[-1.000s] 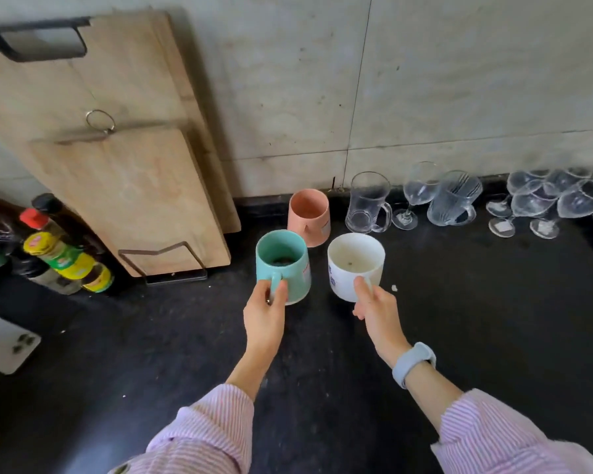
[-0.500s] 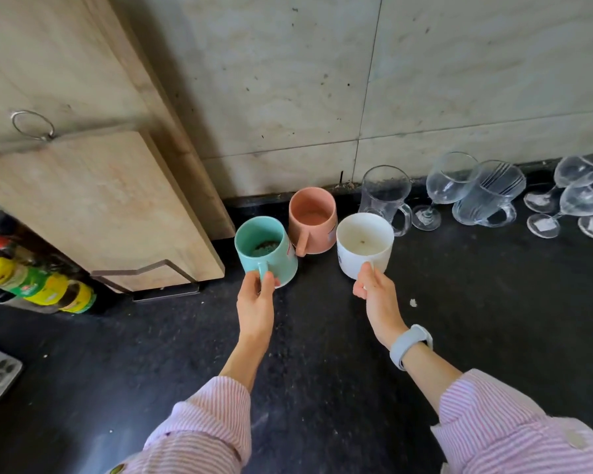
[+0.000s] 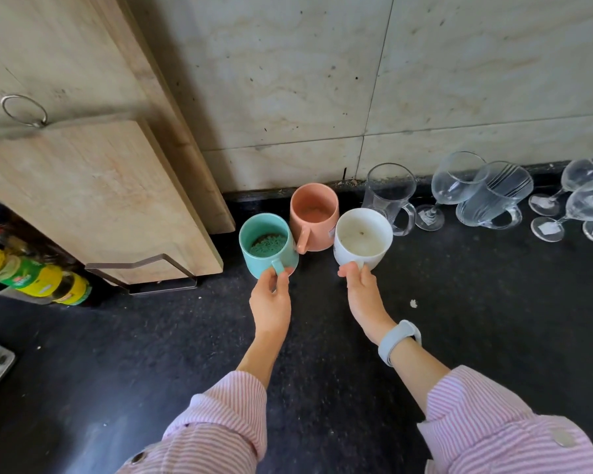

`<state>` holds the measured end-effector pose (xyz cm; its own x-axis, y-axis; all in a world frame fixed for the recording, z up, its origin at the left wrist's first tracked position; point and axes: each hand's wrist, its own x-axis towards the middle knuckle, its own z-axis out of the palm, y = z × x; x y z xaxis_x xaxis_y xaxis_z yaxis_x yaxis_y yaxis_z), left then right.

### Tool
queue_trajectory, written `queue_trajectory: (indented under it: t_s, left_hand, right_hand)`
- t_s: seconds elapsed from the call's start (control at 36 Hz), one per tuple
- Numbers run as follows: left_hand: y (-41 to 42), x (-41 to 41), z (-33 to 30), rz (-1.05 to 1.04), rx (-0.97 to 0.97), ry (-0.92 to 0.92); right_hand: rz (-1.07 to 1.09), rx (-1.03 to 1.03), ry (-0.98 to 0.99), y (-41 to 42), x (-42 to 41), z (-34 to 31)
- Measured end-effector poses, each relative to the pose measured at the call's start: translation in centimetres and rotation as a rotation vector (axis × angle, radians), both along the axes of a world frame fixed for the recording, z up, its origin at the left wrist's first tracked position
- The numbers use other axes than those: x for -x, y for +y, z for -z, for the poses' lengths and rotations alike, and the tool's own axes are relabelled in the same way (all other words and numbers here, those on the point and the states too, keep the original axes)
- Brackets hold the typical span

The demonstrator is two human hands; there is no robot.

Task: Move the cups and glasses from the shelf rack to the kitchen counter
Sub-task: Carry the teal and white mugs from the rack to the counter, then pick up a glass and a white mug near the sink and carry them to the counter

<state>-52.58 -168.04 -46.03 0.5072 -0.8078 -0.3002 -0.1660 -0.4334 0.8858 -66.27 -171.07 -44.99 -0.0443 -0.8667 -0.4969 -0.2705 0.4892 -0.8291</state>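
Dark stone counter (image 3: 493,336) under a pale tiled wall, already carrying a pink cup (image 3: 314,213), a glass mug (image 3: 389,196) and a huddle of stemmed glasses (image 3: 575,203) along the back edge. Setting down two more cups, it seems: left hand (image 3: 271,302) pinching the handle of the teal cup (image 3: 266,244), right hand (image 3: 363,292) pinching the handle of the white cup (image 3: 362,239), each grip closed round its handle, both cups upright just in front of the pink one. Hard to tell whether either base is touching down yet. Next, probably: lowering straight, minding the white cup close beside the glass mug, then loosening both grips and going back for more.
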Motion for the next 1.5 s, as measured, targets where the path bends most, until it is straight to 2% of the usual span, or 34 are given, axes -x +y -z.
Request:
queue_trajectory:
  t_s: [0.19, 0.33, 0.47, 0.53, 0.61, 0.72, 0.81, 0.97, 1.11, 1.31, 1.5]
  left_hand:
    - [0.4, 0.8, -1.2, -0.086, -0.038, -0.141]
    - [1.9, -0.6, -1.9, 0.062, -0.087, -0.286]
    - [3.4, -3.4, -4.9, 0.243, -0.067, -0.563]
    - [4.0, -5.1, -6.9, 0.276, -0.048, -0.686]
    - [5.8, -8.1, -10.3, 0.267, -0.022, -0.848]
    - [11.2, -13.1, -14.3, 0.154, -0.002, -1.018]
    - [17.7, -17.3, -16.6, 0.038, -0.047, -1.110]
    - [35.9, -22.9, -20.3, -0.255, -0.179, -1.178]
    - [54.5, -23.7, -21.6, -0.535, -0.300, -1.223]
    - [80.3, -19.8, -23.1, -0.893, -0.509, -1.135]
    - [98.5, -14.6, -23.7, -1.228, -0.712, -1.058]
  right_hand:
    - [0.040, 0.077, 0.233, 0.6, -0.9, 0.0]
    - [0.025, 0.106, 0.359, 2.3, -0.8, -1.0]
    - [0.040, 0.207, 0.505, 3.6, -2.6, -3.6]
    - [-0.048, 0.337, 0.496, 4.0, -4.1, -5.5]
    - [-0.303, 0.599, 0.548, 4.7, -7.1, -8.3]
    - [-0.606, 0.828, 0.717, 7.4, -12.2, -11.9]
    - [-0.797, 0.951, 0.773, 11.5, -16.6, -13.9]
    - [-1.057, 1.154, 0.617, 24.9, -25.0, -17.1]
    - [-1.257, 1.324, 0.358, 40.7, -30.3, -18.9]
    - [-1.532, 1.521, 0.027, 64.0, -33.8, -20.5]
    - [-1.822, 1.594, -0.253, 83.2, -35.0, -21.5]
